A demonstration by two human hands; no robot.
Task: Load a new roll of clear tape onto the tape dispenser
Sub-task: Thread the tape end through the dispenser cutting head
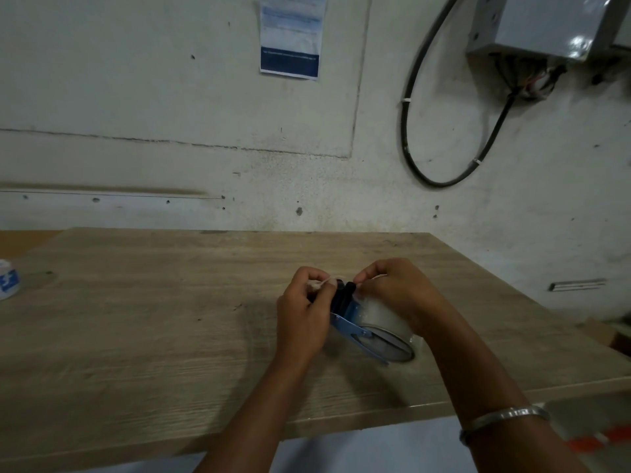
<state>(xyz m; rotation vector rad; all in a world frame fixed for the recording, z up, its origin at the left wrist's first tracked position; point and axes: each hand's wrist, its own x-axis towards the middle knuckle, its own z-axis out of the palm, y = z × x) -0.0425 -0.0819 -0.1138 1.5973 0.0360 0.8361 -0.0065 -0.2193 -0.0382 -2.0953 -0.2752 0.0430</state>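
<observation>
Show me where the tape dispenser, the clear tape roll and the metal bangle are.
tape dispenser [346, 327]: head view, on its blue frame.
clear tape roll [380, 314]: head view, on its milky outer winding.
metal bangle [505, 419]: head view, on the band across the right wrist.

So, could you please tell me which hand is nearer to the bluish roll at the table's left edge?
Left. The left hand is at the dispenser's front, closer to that roll; the right hand is further right, over the clear tape.

Tape dispenser [348, 322]: blue frame, black roller.
Tape roll [382, 315]: clear, whitish.
Table [153, 319]: light brown wood grain.
Bangle [502, 421]: silver.
Wall notice [290, 35]: white and dark blue.
</observation>
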